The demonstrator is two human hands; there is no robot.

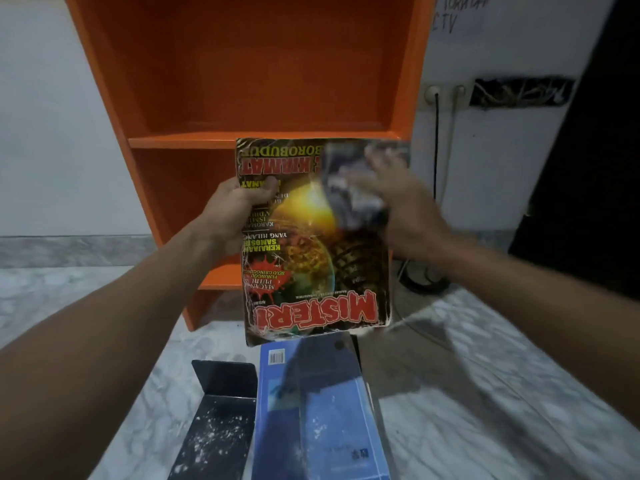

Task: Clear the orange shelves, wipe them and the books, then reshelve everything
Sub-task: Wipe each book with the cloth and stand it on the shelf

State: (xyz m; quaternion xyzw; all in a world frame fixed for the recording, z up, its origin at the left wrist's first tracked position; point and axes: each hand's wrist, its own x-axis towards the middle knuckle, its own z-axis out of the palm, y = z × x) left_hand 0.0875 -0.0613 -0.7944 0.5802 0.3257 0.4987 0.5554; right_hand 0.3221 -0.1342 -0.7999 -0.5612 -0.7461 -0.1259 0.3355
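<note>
Grey-white marbled floor tiles point(485, 393) run from the camera to the wall. Nearest on them stands one black metal bookend point(216, 420), dusted with white specks, and just beside it to the right lies one blue book point(325, 410), speckled too. Above these, one magazine point(311, 265) is held upside down in the air, covering the lower right of the orange shelves point(263, 140). The left hand point(239, 209) grips its left edge, thumb curled over the cover. The right hand point(391, 202), motion-blurred, lays nearly straight, spread fingers on a blurred grey cloth point(353, 192) against the cover's upper right. Behind, two shelf compartments show. Right of the unit, dark cables point(422, 275) coil on the floor. On the white wall point(502, 150) sit two sockets point(433, 93) and one handwritten paper note point(457, 15).
</note>
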